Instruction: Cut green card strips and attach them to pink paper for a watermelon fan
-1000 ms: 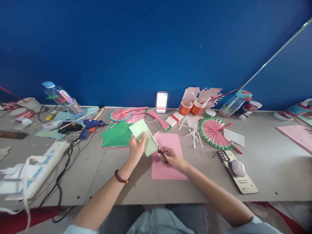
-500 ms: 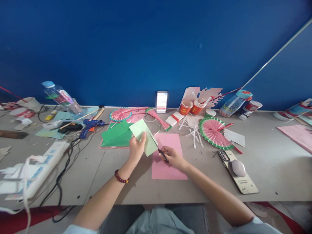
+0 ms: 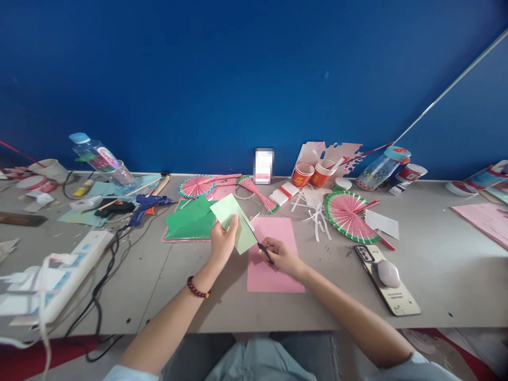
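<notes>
Clasping scissors, the right grip flanks mint paper pinched in the left grip.

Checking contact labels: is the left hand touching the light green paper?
Touching. The head view shows the left hand gripping the light green paper, its thumb laid across the upper face.
</notes>
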Demonstrator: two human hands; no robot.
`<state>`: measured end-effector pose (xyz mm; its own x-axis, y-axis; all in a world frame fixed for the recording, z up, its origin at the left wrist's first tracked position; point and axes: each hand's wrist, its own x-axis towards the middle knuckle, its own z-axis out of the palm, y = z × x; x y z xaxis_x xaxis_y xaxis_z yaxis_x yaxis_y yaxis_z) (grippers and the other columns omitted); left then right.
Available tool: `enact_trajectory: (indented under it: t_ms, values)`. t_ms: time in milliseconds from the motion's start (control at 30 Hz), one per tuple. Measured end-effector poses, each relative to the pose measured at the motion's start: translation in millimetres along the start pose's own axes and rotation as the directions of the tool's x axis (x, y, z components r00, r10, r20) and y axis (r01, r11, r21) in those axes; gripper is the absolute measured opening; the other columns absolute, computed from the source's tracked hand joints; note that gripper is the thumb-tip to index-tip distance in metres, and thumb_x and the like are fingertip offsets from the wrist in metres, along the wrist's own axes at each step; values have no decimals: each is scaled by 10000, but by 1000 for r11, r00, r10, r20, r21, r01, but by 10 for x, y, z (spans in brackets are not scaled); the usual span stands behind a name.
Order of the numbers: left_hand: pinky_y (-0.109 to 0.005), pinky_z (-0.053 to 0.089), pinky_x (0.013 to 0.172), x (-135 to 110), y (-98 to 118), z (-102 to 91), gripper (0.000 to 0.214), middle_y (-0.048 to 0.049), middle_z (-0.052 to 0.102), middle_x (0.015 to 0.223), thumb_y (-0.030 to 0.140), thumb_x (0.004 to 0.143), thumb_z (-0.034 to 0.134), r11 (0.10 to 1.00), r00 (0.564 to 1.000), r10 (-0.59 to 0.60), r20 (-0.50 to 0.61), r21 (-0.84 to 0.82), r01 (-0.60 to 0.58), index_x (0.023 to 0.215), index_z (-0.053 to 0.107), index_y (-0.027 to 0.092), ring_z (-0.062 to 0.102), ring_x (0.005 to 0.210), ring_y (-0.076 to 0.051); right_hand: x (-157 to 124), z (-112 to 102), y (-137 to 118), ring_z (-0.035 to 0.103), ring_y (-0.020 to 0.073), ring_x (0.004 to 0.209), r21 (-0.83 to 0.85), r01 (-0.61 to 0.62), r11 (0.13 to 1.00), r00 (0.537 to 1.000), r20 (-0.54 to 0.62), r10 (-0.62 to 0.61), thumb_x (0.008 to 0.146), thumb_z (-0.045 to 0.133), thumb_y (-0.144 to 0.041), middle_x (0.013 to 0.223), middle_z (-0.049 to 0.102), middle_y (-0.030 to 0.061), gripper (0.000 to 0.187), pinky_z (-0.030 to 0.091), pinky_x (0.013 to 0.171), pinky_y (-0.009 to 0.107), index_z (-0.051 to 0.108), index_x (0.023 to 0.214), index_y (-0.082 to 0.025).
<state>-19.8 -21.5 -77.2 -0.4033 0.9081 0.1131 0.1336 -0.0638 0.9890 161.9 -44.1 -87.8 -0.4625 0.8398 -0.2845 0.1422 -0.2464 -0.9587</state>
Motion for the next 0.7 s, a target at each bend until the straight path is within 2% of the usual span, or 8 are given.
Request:
enact_trajectory:
  t_ms: [300, 567, 700]
  values:
    - [-211, 280, 421, -7, -10, -4, 444, 57, 379, 438, 502, 732, 653, 1000, 1000, -8, 4, -9, 8, 500, 465, 174, 326, 427, -71, 11, 1, -4, 374, 60, 422, -14, 12, 1000, 1000, -24, -12, 765, 630, -408, 507, 472, -74, 263, 302, 368, 179, 472, 735, -200]
    - [-202, 315, 437, -15, 5, 0, 394, 58, 412, 459, 476, 753, 638, 1000, 1000, 9, 26, -10, -9, 549, 503, 166, 362, 441, -73, 2, 2, 4, 357, 53, 380, -5, -11, 1000, 1000, -3, 11, 775, 619, -455, 500, 475, -83, 299, 286, 351, 181, 455, 733, -209]
    - [-201, 352, 458, -18, 23, 1, 387, 40, 488, 490, 477, 756, 636, 1000, 999, 16, 39, -17, -15, 561, 529, 160, 417, 458, -82, 6, -2, 14, 357, 49, 370, 6, -8, 1000, 1000, -14, 8, 759, 634, -475, 498, 475, -84, 323, 288, 348, 181, 462, 734, -204]
